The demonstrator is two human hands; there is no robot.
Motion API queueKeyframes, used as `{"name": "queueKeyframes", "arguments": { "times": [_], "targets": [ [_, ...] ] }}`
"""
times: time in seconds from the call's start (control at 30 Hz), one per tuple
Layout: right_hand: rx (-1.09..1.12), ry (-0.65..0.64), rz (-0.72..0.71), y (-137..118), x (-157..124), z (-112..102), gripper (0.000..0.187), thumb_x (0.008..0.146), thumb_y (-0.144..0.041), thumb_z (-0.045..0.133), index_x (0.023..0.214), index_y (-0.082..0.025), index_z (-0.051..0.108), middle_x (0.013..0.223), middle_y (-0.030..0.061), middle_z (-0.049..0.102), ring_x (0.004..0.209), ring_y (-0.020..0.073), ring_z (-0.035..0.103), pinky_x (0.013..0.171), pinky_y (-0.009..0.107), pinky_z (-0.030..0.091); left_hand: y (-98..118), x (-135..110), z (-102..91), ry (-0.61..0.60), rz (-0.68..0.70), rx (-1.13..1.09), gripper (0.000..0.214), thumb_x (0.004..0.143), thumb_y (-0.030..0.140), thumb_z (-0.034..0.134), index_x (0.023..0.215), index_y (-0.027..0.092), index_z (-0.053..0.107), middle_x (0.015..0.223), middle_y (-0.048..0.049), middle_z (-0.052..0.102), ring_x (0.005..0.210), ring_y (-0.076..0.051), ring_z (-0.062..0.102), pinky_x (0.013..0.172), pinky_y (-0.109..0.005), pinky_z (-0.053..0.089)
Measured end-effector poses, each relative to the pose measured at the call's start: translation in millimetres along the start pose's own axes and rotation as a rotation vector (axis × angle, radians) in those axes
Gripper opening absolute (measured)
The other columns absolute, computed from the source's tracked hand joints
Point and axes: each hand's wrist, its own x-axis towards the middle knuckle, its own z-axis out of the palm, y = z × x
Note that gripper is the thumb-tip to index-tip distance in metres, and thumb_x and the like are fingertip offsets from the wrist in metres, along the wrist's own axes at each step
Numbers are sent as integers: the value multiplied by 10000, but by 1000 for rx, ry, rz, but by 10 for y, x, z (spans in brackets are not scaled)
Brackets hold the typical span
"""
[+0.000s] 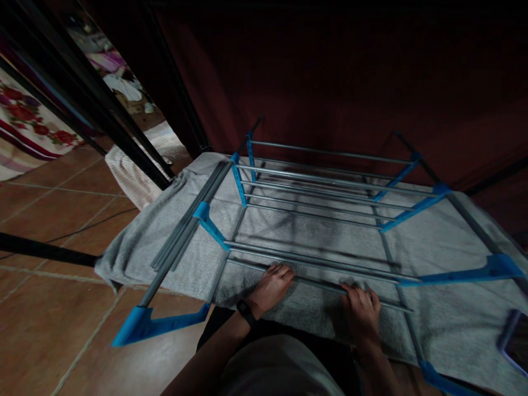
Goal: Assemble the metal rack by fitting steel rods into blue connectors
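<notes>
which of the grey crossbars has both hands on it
The crossbar lowest in the picture: the left hand and right hand are both curled over it. The other crossbars lie farther away, untouched by either hand.

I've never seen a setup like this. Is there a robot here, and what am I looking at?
No robot: these are a person's own bare hands. The single picture comes from a camera worn on that person's head, looking forward and down, which is why the forearms come in from the bottom edge.

On a gray cloth rests a frame of gray rods joined by blue plastic pieces. A bundle of rods lies along its left side, and a phone-like object is cut off at the right edge.

The left hand and the right hand both have their fingers curled over one near rod.
</notes>
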Motion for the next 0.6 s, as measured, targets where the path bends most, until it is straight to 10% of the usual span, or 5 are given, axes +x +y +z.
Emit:
{"name": "queueKeyframes", "arguments": {
  "times": [0.6],
  "targets": [
    [121, 51, -85, 39, 122, -298, 352, 1024, -476, 430, 1016, -243, 693, 989, 48, 732, 965, 232, 670, 1121, 489, 320, 136, -44, -259, 59, 10, 41, 212, 1005, 229, 437, 1129, 212, 608, 1046, -73, 671, 996, -213, 618, 940, -398, 468]
  ]
}}
